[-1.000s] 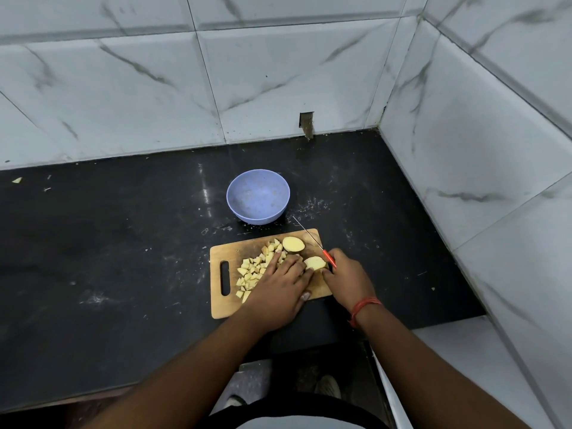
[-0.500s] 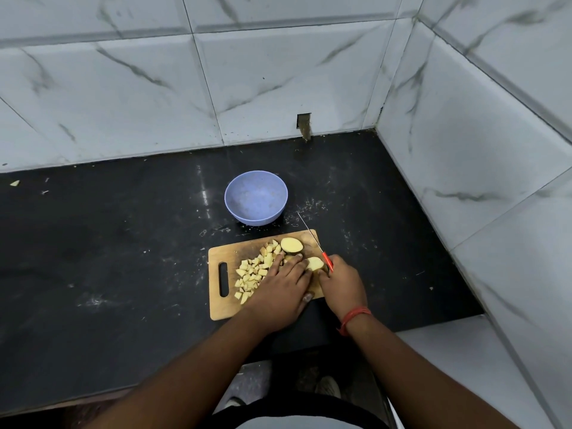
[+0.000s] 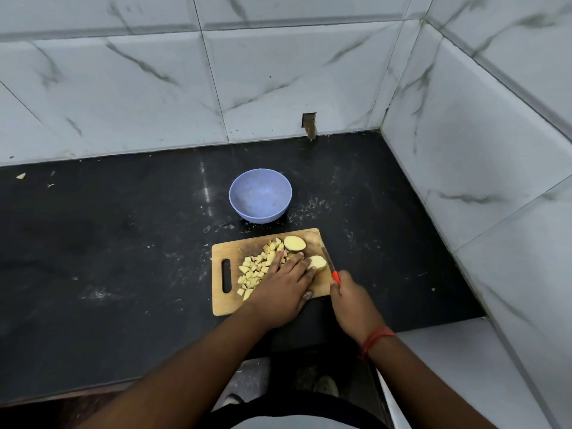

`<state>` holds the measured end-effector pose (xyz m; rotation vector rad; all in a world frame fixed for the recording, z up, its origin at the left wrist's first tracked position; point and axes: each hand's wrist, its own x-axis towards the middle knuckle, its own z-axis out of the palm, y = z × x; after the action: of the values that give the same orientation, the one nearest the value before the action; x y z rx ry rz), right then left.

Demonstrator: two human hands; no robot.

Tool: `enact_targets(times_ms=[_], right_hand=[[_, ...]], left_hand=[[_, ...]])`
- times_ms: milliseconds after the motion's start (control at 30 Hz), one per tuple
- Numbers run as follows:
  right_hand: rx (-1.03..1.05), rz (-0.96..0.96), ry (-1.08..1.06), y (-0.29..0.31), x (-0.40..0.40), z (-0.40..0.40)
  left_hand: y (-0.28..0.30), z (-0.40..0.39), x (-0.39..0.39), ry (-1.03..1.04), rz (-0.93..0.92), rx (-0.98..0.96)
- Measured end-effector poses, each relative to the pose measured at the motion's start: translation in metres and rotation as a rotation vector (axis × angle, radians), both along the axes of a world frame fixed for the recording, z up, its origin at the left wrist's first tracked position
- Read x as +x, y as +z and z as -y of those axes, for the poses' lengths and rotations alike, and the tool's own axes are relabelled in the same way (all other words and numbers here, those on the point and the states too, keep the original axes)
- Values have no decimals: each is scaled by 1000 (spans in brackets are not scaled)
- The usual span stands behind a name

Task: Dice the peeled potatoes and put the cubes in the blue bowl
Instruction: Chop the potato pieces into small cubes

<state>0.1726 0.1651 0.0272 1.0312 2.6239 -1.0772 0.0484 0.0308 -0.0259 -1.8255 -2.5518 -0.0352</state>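
Observation:
A wooden cutting board (image 3: pixel 227 301) lies on the black counter, with a pile of potato cubes (image 3: pixel 255 270) on its left half. My left hand (image 3: pixel 283 289) presses flat on a potato piece (image 3: pixel 318 262) near the board's right edge. A second potato half (image 3: pixel 294 243) lies cut side up just behind it. My right hand (image 3: pixel 351 301) grips a knife with a red handle (image 3: pixel 335 277); its blade lies low beside the held piece. The blue bowl (image 3: pixel 260 195) stands empty behind the board.
The black counter (image 3: pixel 108 243) ends at tiled walls behind and on the right. A small scrap (image 3: pixel 21 176) lies at the far left by the back wall. A hole in the tile (image 3: pixel 309 123) sits behind the bowl. Crumbs dot the counter near the bowl.
The knife has come down and back toward me, from tilted up over the board's far corner to low beside the held potato piece. My left hand stays on the piece.

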Motion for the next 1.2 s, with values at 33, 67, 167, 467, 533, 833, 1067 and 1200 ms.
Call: enact_targets(times_ms=[33,67,167,467,533,833,1067,1200], right_hand=[[40,58,47,0,3,2],[79,105,81,1,5,5],[132,208,110,2,3,8],[176,611,136,9,-31,15],[196,733,193,7,-43,16],[160,502,165,-5,34,26],[123,289,45,10,25,26],[129,345,63,14,6,28]], left_hand=[[-1,0,0,-5,-5,-4],[-1,0,0,-7,-7,-6],[-1,-1,0,-4,-7,-5],[4,-2,3,18,11,-42],[7,-2,3,20,19,-58],[10,-3,7,52,30,-91],[5,3,6,51,59,-60],[5,4,6,45,56,-52]])
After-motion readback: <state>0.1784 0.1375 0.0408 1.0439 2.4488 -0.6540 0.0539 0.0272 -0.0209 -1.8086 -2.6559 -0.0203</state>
